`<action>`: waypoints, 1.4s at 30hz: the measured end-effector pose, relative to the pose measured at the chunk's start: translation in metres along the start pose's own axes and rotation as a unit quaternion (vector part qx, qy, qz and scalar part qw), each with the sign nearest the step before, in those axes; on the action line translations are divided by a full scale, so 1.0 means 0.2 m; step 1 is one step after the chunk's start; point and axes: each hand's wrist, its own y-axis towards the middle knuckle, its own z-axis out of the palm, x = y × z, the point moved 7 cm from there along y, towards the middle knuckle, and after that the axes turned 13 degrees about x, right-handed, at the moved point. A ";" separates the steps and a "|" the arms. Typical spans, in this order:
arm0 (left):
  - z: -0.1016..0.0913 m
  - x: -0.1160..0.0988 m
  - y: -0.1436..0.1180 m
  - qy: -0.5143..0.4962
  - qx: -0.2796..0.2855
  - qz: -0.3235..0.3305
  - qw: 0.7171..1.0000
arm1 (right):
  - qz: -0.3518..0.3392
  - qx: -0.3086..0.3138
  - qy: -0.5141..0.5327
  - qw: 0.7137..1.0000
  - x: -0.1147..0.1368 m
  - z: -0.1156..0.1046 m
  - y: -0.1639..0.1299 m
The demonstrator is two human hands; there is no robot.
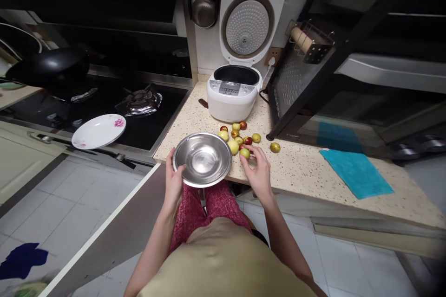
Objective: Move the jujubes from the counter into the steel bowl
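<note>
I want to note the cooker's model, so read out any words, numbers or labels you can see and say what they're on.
No text can be read.
Rice cooker: its control panel has a display and button labels, all too small and blurred to read.
White plate: only a pink flower pattern, no writing.
Steel bowl, held by the left hand: no marking visible.
Fruit by the right hand: no labels.

Person wears a plain khaki top, sleeveless or short-sleeved, with both forearms bare. Below it, mottled red-pink trousers. Left hand and right hand bare; no rings or watch seen.
</note>
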 end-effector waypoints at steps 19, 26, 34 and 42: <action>0.13 -0.27 -0.07 0.338 0.051 0.166 0.925 | -0.075 0.302 -0.114 0.944 0.20 0.54 0.25; 0.14 -0.28 -0.08 0.352 0.057 0.165 0.920 | -0.057 0.296 -0.138 0.943 0.18 0.54 0.28; 0.13 -0.27 -0.08 0.369 0.070 0.153 0.914 | -0.047 0.274 -0.136 0.951 0.18 0.51 0.27; 0.14 -0.29 -0.09 0.404 0.104 0.153 0.896 | -0.075 0.135 -0.055 0.986 0.17 0.28 0.16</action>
